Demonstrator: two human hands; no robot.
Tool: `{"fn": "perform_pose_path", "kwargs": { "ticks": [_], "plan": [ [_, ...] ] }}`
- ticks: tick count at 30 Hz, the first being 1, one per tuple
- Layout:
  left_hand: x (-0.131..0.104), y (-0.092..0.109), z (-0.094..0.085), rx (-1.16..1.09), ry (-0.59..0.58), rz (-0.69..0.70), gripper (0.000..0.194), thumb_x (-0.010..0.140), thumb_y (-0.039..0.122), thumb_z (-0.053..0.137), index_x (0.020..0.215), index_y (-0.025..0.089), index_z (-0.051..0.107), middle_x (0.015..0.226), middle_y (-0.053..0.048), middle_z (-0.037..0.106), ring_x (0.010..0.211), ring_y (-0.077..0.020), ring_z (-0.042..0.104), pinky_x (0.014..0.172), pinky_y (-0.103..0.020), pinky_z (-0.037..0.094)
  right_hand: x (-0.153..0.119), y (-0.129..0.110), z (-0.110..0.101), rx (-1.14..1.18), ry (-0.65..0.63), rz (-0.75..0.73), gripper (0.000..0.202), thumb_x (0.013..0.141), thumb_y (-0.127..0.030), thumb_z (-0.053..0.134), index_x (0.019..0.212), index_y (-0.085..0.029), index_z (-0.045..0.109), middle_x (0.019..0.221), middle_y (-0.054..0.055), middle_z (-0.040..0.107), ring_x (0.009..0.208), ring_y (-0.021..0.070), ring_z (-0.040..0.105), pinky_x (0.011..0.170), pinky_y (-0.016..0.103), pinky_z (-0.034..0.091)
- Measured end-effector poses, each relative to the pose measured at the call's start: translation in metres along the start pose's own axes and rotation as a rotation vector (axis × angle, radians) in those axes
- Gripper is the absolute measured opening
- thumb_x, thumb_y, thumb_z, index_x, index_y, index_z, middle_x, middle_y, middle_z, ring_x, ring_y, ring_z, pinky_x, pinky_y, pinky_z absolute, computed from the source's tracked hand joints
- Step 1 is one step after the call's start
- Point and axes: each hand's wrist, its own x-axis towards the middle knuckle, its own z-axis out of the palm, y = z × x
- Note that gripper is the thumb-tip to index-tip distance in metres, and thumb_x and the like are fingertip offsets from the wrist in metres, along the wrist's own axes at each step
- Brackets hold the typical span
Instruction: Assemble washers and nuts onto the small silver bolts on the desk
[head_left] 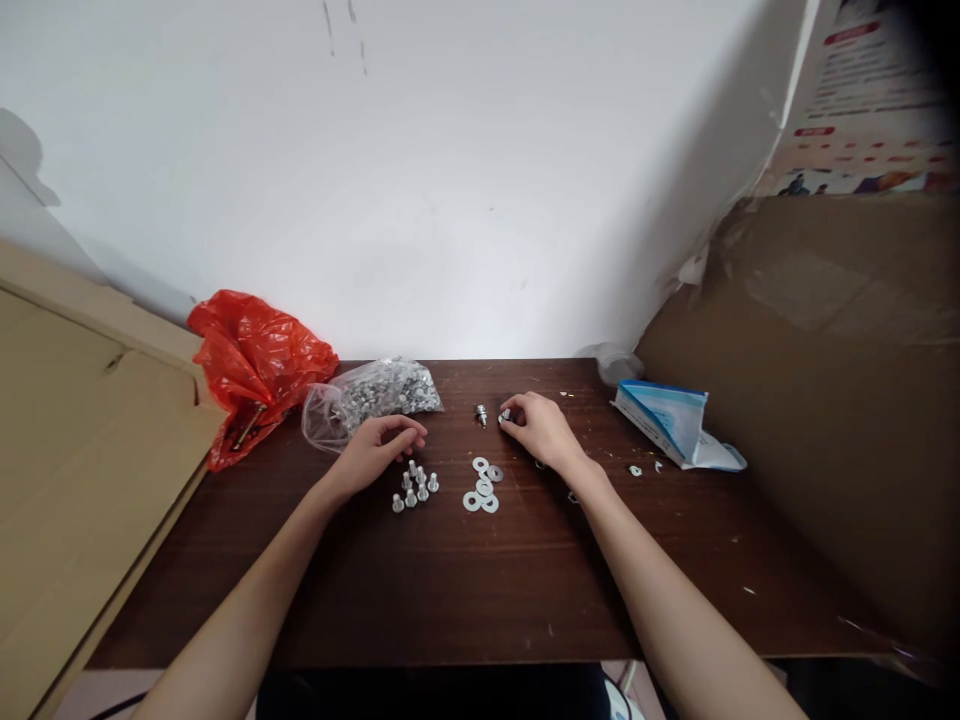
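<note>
My right hand (541,428) pinches a small metal bolt (505,416) between thumb and fingertips, partly covered by the fingers. Just left of it, another bolt (481,414) with parts fitted on it rests on the table. My left hand (379,452) hovers beside a group of silver bolts (410,497), most standing on their heads. Its fingers are curved and apart, with nothing visible in them. Between the hands and nearer me lie several flat washers (484,487), some overlapping. A few small ring-like parts are partly hidden by my right forearm.
A clear plastic bag (390,388) full of small metal parts lies behind my left hand, next to a red plastic bag (262,350). A blue-and-white packet (667,425) is on the right. Cardboard (97,440) walls flank the brown table (450,600).
</note>
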Motion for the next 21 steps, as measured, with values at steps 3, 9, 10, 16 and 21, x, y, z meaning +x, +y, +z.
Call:
{"fn": "perform_pose_path", "kwargs": {
  "ticks": [3,9,10,16,21],
  "plan": [
    [0.0002,-0.0009,-0.0001,0.002,-0.002,0.0,0.038,0.081,0.046,0.051,0.093,0.012,0.064,0.084,-0.008,0.067,0.071,-0.0147,0.057,0.061,-0.024,0.045,-0.0004,0.0005,0.0014,-0.012,0.013,-0.015,0.021,0.075,-0.022,0.062,0.096,-0.017,0.065,0.09,0.006,0.06,0.077,0.0163,0.056,0.073,0.027,0.041],
    [0.0002,-0.0015,0.0001,-0.007,-0.003,0.007,0.038,0.081,0.047,0.051,0.093,0.012,0.064,0.084,-0.008,0.067,0.071,-0.015,0.058,0.06,-0.025,0.045,-0.0001,0.0006,0.002,-0.019,0.021,-0.048,0.02,0.076,-0.017,0.06,0.095,-0.017,0.063,0.091,0.006,0.061,0.078,0.0163,0.057,0.074,0.027,0.042],
    [0.0001,-0.0012,0.0002,-0.006,-0.002,0.007,0.039,0.081,0.047,0.051,0.093,0.012,0.064,0.084,-0.008,0.067,0.071,-0.0151,0.058,0.06,-0.025,0.045,0.0001,0.0006,0.002,-0.022,0.023,-0.052,0.019,0.076,-0.016,0.059,0.095,-0.017,0.062,0.09,0.006,0.062,0.078,0.0163,0.057,0.074,0.027,0.042],
    [0.0003,-0.0014,0.0002,-0.014,0.002,0.001,0.039,0.08,0.047,0.052,0.093,0.012,0.064,0.084,-0.008,0.067,0.072,-0.0153,0.058,0.06,-0.025,0.045,0.0,0.0008,0.002,-0.009,0.04,-0.047,0.022,0.075,-0.017,0.058,0.096,-0.017,0.059,0.092,0.006,0.062,0.078,0.0165,0.058,0.074,0.027,0.043],
    [0.0002,-0.0004,0.0006,-0.012,0.009,0.0,0.038,0.08,0.047,0.053,0.092,0.013,0.065,0.083,-0.008,0.067,0.071,-0.0148,0.058,0.06,-0.024,0.045,0.0,0.0007,0.0013,-0.005,0.06,-0.045,0.023,0.074,-0.017,0.058,0.097,-0.017,0.058,0.09,0.006,0.063,0.077,0.0168,0.058,0.073,0.028,0.043]
  ]
}}
